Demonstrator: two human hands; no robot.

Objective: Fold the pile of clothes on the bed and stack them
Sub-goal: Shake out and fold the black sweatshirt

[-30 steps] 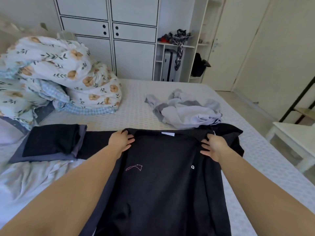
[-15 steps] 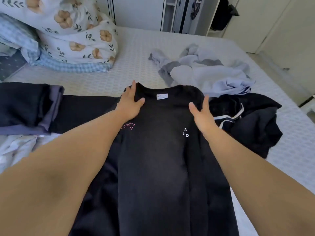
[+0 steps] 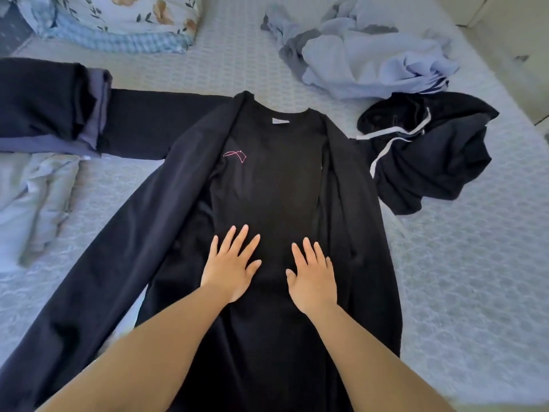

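Note:
A black long-sleeved shirt [image 3: 276, 179] with a small pink emblem lies flat on the bed, collar away from me, both sides folded in over its middle. My left hand [image 3: 230, 267] and my right hand [image 3: 312, 275] rest palm-down on its lower middle, fingers spread, gripping nothing. A stack of folded dark clothes [image 3: 44, 105] sits at the far left. A crumpled black garment with white drawstrings [image 3: 427, 153] lies to the right. A loose pale blue and grey heap [image 3: 365, 52] lies beyond it.
Floral bedding [image 3: 118, 16] is piled at the back left. A rumpled pale sheet [image 3: 32, 197] lies at the left. The patterned mattress [image 3: 475, 263] reaches to the bed's right edge, with floor beyond.
Both hands have slid from the shirt's collar down to its lower middle. The view has tilted down, away from the cupboards.

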